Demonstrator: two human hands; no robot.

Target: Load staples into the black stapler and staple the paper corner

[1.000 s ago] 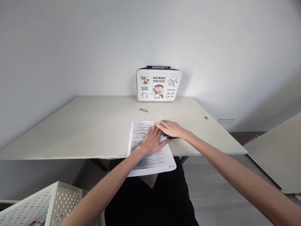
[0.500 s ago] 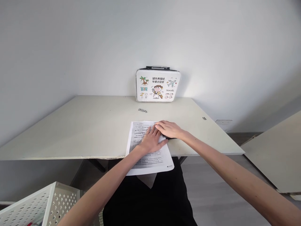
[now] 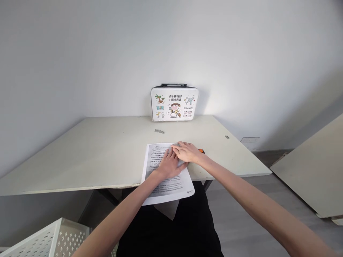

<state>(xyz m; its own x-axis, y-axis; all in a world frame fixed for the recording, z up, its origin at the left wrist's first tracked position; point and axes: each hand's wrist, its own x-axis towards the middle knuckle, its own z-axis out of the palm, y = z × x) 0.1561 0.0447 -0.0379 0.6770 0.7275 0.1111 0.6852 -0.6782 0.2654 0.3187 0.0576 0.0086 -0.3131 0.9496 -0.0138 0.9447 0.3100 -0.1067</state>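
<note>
A printed sheet of paper [image 3: 171,191] lies on the table, its lower part hanging over the front edge. Flat on the sheet's upper half rests my left hand [image 3: 170,164], fingers stretched out and somewhat apart. My right hand [image 3: 186,151] lies across the sheet's upper right part, its fingers extended over the left fingertips. Just behind the right wrist pokes out the orange and black end of a small object [image 3: 201,151]; the rest of it is hidden, so its kind cannot be told. Several small grey strips, like staples [image 3: 159,131], lie beyond the sheet.
A white case [image 3: 175,104] with cartoon prints stands against the wall at the back of the table [image 3: 107,153]. One more grey strip [image 3: 227,137] lies near the right edge. A white perforated basket [image 3: 71,237] stands low at left; a pale panel [image 3: 313,175] is at right.
My right hand has shifted slightly over the sheet. Black edging below it no longer shows; an orange end now shows behind the wrist. The view has tilted up a little.
</note>
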